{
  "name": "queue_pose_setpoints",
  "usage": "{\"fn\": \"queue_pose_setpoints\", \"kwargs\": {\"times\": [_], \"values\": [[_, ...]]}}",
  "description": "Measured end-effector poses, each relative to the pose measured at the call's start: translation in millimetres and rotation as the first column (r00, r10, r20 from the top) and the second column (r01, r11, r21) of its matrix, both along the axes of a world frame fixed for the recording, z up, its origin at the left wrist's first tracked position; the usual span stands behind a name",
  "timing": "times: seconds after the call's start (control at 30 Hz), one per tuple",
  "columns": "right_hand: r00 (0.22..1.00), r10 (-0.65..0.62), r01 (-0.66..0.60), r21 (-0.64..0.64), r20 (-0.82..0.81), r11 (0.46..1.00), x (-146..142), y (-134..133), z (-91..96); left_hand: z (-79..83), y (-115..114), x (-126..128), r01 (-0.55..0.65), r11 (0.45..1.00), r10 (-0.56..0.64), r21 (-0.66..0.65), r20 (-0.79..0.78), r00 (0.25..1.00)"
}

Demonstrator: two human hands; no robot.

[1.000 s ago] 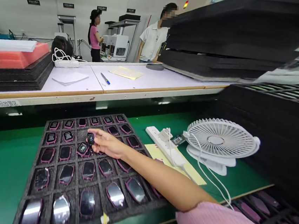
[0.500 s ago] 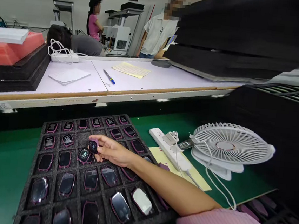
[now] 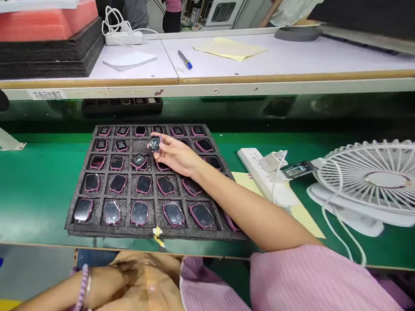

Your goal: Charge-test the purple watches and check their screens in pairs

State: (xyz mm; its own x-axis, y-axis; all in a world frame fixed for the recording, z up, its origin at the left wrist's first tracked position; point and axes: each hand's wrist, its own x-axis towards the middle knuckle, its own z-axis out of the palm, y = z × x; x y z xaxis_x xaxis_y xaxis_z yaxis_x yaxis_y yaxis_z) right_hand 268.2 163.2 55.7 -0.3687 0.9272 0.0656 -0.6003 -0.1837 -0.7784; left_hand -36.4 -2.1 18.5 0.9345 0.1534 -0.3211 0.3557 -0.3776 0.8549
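Observation:
My right hand (image 3: 180, 157) pinches a small smartwatch body (image 3: 155, 143) with a purple case and a lit dark screen between thumb and fingers. It is held just above a dark grey foam tray (image 3: 112, 233). Below the hand, another watch body (image 3: 139, 161) with a lit face lies tilted over a compartment, seemingly on top of another one. Several purple-cased watch bodies sit in the other compartments, some with text on their screens. My left hand (image 3: 118, 281) is low by my body, below the table edge; its fingers are blurred and cannot be made out.
Right of the tray are a white power strip (image 3: 254, 162) with a plugged-in adapter, a yellow sheet (image 3: 307, 219) and a white fan (image 3: 384, 180). The shelf (image 3: 208, 72) above carries a pen (image 3: 185, 59), papers and stacked foam (image 3: 37, 56). People stand behind it.
The view has tilted down, bringing my left arm and lap into sight. My right hand still holds the watch body over the tray.

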Motion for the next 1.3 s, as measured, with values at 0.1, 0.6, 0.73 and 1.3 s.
{"fn": "queue_pose_setpoints", "kwargs": {"times": [0.1,0.6,0.73,1.3], "values": [[1.0,-0.009,0.009,-0.018,-0.014,1.0,-1.5,-1.8,4.8,63.4,6.2,-14.4,0.105,0.994,-0.104,-0.013,0.08,0.991],[0.995,-0.067,0.065,0.035,0.078,0.997,-2.3,-8.2,15.0,81.2,184.6,92.5,-0.56,0.379,0.641,0.737,0.228,0.733],[0.998,-0.043,0.038,0.093,0.042,0.995,-0.4,-6.8,14.9,89.7,195.6,86.1,-0.695,0.36,0.674,0.622,0.343,0.655],[0.987,0.013,-0.044,0.194,0.161,0.98,-6.6,-22.8,16.5,66.4,176.8,84.2,-0.851,0.404,0.634,0.336,0.568,0.525]]}}
